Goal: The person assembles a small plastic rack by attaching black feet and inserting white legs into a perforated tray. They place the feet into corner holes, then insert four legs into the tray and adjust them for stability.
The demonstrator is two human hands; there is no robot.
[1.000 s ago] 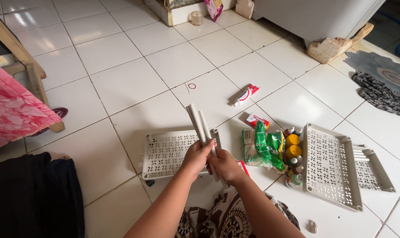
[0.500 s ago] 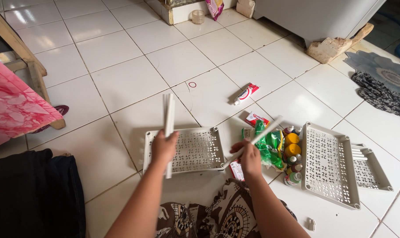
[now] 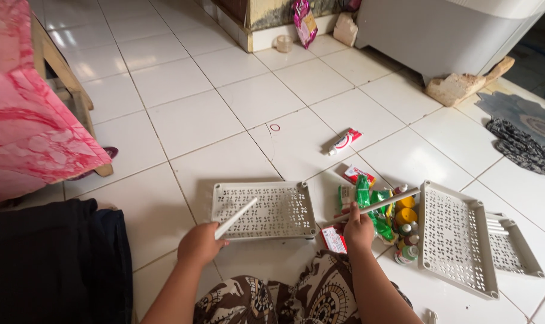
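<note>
The left hand [image 3: 199, 243] is closing its fingers round the lower end of a white tube [image 3: 235, 218], which is slanting up and to the right over the near-left corner of a perforated white shelf tray [image 3: 284, 210] lying flat on the tiled floor [image 3: 194, 120]. The right hand [image 3: 358, 228] is gripping a second white tube [image 3: 383, 201], which is angling out over a heap of small bottles and packets [image 3: 392, 216]. That heap is sitting between the flat tray's right edge and a second perforated tray [image 3: 455, 240], tilted, with a third [image 3: 512, 246] just behind it. Beyond the trays the tiles are lying open up to a toothpaste tube [image 3: 343, 141] and a small red ring [image 3: 275, 127]. A pink cloth [image 3: 26, 132] is hanging at the left edge, well apart from the hands
</note>
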